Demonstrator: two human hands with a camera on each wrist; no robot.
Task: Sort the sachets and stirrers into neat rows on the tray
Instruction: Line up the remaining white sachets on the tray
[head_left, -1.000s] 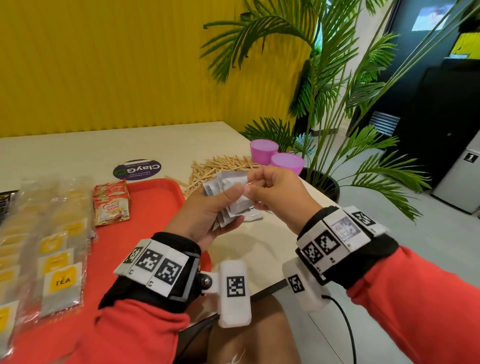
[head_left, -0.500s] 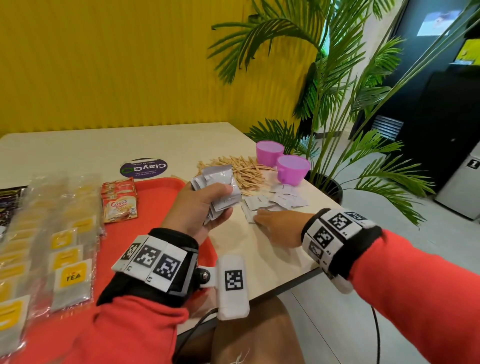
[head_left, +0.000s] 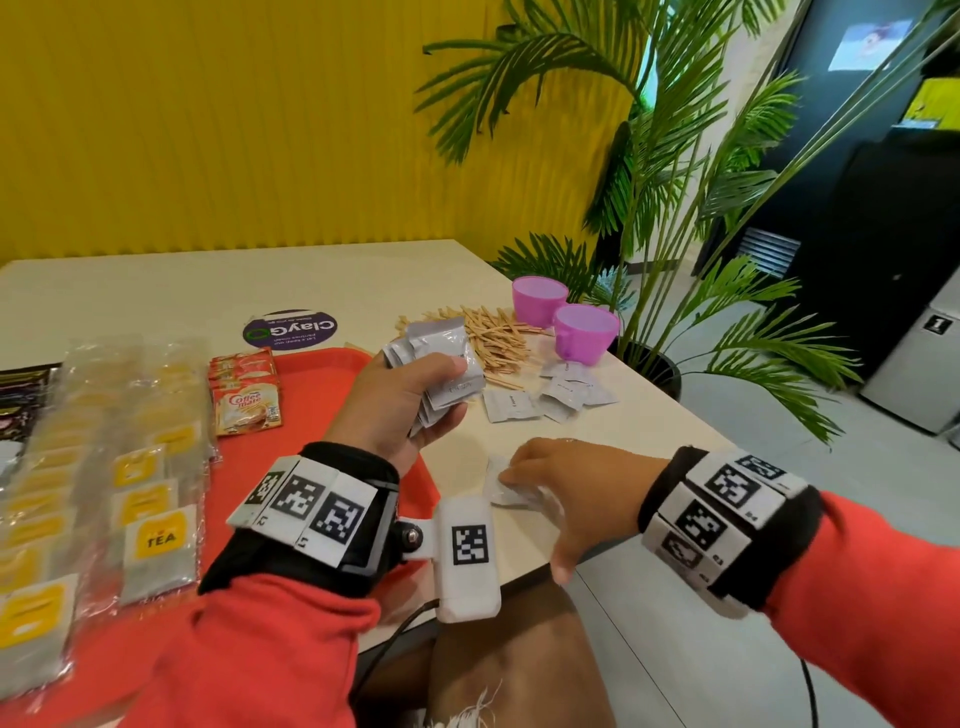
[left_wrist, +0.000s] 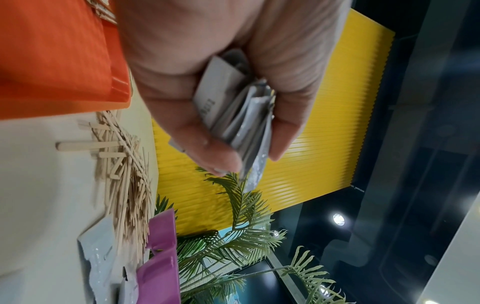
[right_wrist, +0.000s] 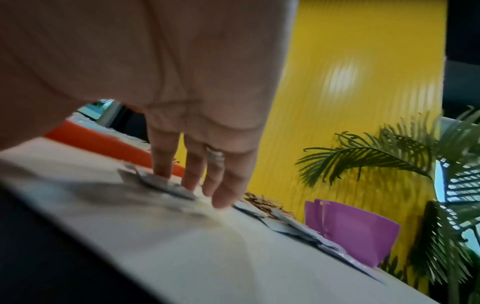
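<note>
Left hand (head_left: 400, 400) is gripping a fanned stack (head_left: 441, 364) of grey sachets, thumb on top, fingers curled beneath, just right of the tray (head_left: 322, 374). Right hand (head_left: 566, 483) is lying flat with straight fingers (right_wrist: 163, 164) pressing 1 loose sachet (head_left: 498, 480) on the table (head_left: 156, 291), near the body. More sachets (head_left: 561, 397) are lying beyond the right hand; stirrers (head_left: 493, 338) are sitting piled past the left. Judging these: light, thin, slick foil, soft-filled, likely sliding under pressure. The flat one is probably needing an edge lifted, or dragging off the table lip, then pinching at the crimped seam. The stack is likely slipping if the grip loosens.
</note>
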